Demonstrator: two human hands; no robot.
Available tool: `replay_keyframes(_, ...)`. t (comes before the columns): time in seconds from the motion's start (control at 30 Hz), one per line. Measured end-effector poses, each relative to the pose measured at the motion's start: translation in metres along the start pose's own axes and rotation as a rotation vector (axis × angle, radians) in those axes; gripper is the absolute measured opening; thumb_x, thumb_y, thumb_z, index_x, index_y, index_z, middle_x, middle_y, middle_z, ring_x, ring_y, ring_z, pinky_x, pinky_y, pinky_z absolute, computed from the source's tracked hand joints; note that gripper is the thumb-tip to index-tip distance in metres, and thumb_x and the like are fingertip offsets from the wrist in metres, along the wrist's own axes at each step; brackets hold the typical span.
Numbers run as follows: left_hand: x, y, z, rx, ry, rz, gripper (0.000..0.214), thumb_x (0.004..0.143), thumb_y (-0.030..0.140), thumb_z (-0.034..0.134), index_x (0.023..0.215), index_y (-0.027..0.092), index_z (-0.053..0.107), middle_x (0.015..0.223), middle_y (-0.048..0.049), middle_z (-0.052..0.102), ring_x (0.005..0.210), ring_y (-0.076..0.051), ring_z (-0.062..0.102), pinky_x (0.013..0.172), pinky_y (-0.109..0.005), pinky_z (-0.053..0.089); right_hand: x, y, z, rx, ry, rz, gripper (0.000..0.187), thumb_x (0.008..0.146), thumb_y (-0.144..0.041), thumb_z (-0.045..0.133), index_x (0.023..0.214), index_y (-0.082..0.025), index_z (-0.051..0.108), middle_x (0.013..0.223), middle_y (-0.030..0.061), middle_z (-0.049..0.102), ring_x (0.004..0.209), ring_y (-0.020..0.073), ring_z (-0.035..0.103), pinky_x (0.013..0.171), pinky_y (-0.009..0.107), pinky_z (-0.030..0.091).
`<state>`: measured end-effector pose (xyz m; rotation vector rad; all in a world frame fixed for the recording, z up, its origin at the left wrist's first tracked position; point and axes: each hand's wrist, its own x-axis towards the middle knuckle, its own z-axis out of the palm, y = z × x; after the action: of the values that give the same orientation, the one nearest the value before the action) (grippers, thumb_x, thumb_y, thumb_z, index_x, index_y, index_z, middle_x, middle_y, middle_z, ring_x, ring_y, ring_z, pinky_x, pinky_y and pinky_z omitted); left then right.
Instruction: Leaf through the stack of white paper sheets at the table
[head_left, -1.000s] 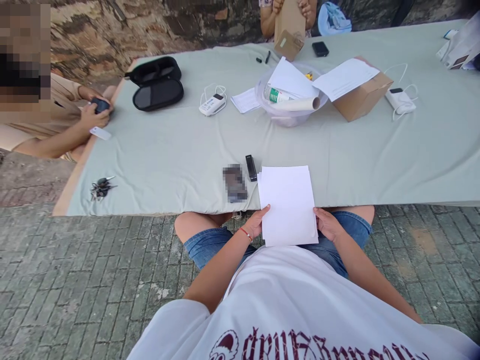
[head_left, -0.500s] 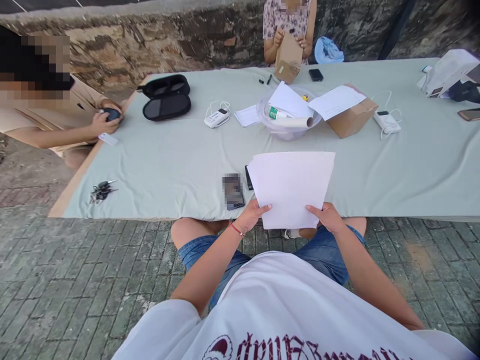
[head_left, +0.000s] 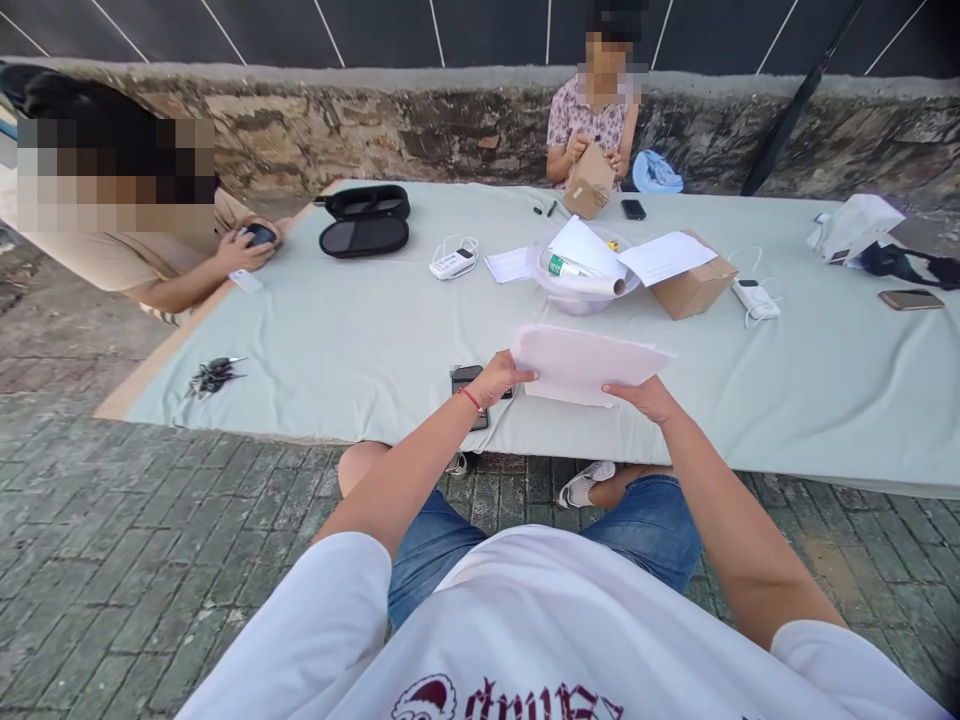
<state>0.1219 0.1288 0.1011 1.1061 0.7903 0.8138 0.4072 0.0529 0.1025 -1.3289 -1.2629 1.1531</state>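
Observation:
A stack of white paper sheets (head_left: 581,362) is held above the near side of the table, its face tilted towards lying flat. My left hand (head_left: 504,377) grips the left edge, thumb on top and fingers hidden underneath. At the right edge my right hand (head_left: 646,396) pinches the sheets the same way. Under my left wrist, a dark phone (head_left: 474,412) lies on the cloth, partly covered, with another small dark item beside it. Beyond the sheets stands a clear plastic bowl (head_left: 571,295) holding papers and a roll.
On the green tablecloth (head_left: 360,340) are keys (head_left: 214,376), an open black case (head_left: 364,235), a white corded device (head_left: 454,263), a cardboard box (head_left: 694,285) with paper on it and a phone (head_left: 911,299). One person at left holds a dark object; another opposite holds a carton (head_left: 589,185).
Both my hands have moved the paper stack forward over the table and tipped it flatter. The view has tilted up, showing more of the wall and people.

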Motion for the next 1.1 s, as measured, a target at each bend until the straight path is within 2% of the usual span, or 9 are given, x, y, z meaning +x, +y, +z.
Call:
replay_keyframes(0.1, 0.005, -0.004, 0.001, 0.047, 0.029, -0.019, 0.059, 0.052, 0.023, 0.091, 0.105, 0.009, 0.071, 0.108, -0.0181, 0.073, 0.109, -0.032, 0.064, 0.105, -0.053, 0.042, 0.009, -0.002, 0.003, -0.039, 0.017, -0.001, 0.063, 0.062, -0.041, 0.086, 0.119, -0.021, 0.066, 0.125, 0.008, 0.068, 0.122, 0.0272, 0.059, 0.11, 0.05, 0.043)
replay_keyframes(0.3, 0.004, 0.002, -0.002, 0.062, -0.116, 0.074, 0.062, 0.054, 0.021, 0.088, 0.112, 0.013, 0.069, 0.11, -0.014, 0.072, 0.107, -0.029, 0.065, 0.103, -0.049, 0.045, 0.012, -0.004, 0.003, -0.011, -0.022, -0.053, 0.066, 0.063, -0.041, 0.087, 0.122, -0.022, 0.065, 0.126, 0.0078, 0.068, 0.122, 0.0277, 0.059, 0.108, 0.047, 0.045)
replay_keyframes(0.43, 0.0, -0.004, -0.005, 0.099, -0.091, -0.003, 0.055, 0.053, 0.019, 0.087, 0.105, 0.012, 0.072, 0.104, -0.0138, 0.073, 0.102, -0.029, 0.066, 0.102, -0.049, 0.045, 0.011, 0.005, 0.006, -0.057, -0.059, 0.059, 0.057, 0.064, -0.042, 0.086, 0.114, -0.021, 0.069, 0.117, 0.0078, 0.072, 0.115, 0.0284, 0.063, 0.105, 0.048, 0.047)
replay_keyframes(0.53, -0.001, -0.006, -0.008, 0.132, -0.102, 0.007, 0.047, 0.055, 0.018, 0.084, 0.1, 0.011, 0.074, 0.102, -0.0135, 0.073, 0.101, -0.028, 0.066, 0.101, -0.047, 0.045, 0.011, 0.007, 0.008, -0.058, -0.069, 0.042, 0.052, 0.066, -0.042, 0.084, 0.112, -0.022, 0.07, 0.117, 0.0067, 0.071, 0.114, 0.0283, 0.063, 0.104, 0.046, 0.048)
replay_keyframes(0.63, 0.0, -0.008, -0.014, 0.15, -0.055, 0.044, 0.05, 0.054, 0.015, 0.082, 0.102, 0.01, 0.073, 0.099, -0.0119, 0.073, 0.101, -0.028, 0.065, 0.1, -0.048, 0.046, 0.012, 0.006, 0.009, -0.014, -0.097, -0.001, 0.058, 0.064, -0.041, 0.086, 0.116, -0.021, 0.069, 0.123, 0.0071, 0.069, 0.117, 0.0285, 0.062, 0.106, 0.048, 0.047)
replay_keyframes(0.77, 0.002, -0.016, -0.015, 0.235, -0.02, -0.024, 0.049, 0.049, 0.008, 0.082, 0.097, 0.009, 0.073, 0.095, -0.0133, 0.073, 0.101, -0.032, 0.065, 0.1, -0.051, 0.045, 0.014, 0.007, 0.01, -0.033, -0.098, 0.058, 0.065, 0.062, -0.04, 0.087, 0.121, -0.021, 0.066, 0.125, 0.0079, 0.068, 0.118, 0.0291, 0.061, 0.107, 0.051, 0.045)
replay_keyframes(0.9, 0.002, -0.025, -0.011, 0.288, -0.022, -0.015, 0.049, 0.054, 0.012, 0.082, 0.102, 0.008, 0.072, 0.101, -0.0163, 0.072, 0.107, -0.034, 0.063, 0.101, -0.049, 0.045, 0.015, 0.016, 0.012, -0.023, -0.057, 0.002, 0.069, 0.064, -0.039, 0.086, 0.126, -0.021, 0.062, 0.127, 0.0079, 0.067, 0.119, 0.0279, 0.061, 0.108, 0.049, 0.045)
replay_keyframes(1.0, 0.001, -0.029, -0.008, 0.363, 0.023, -0.067, 0.049, 0.054, 0.015, 0.084, 0.101, 0.008, 0.072, 0.103, -0.017, 0.072, 0.109, -0.035, 0.063, 0.102, -0.049, 0.045, 0.015, 0.022, 0.014, -0.053, -0.062, 0.024, 0.072, 0.063, -0.041, 0.087, 0.128, -0.022, 0.061, 0.126, 0.0079, 0.068, 0.118, 0.0273, 0.062, 0.108, 0.048, 0.045)
replay_keyframes(1.1, -0.008, -0.024, -0.005, 0.383, 0.045, -0.075, 0.047, 0.062, 0.029, 0.085, 0.103, 0.01, 0.072, 0.108, -0.016, 0.072, 0.116, -0.034, 0.061, 0.107, -0.048, 0.043, 0.008, 0.021, 0.011, -0.092, -0.021, 0.041, 0.066, 0.068, -0.045, 0.083, 0.127, -0.022, 0.063, 0.127, 0.0073, 0.068, 0.121, 0.0266, 0.06, 0.11, 0.047, 0.044)
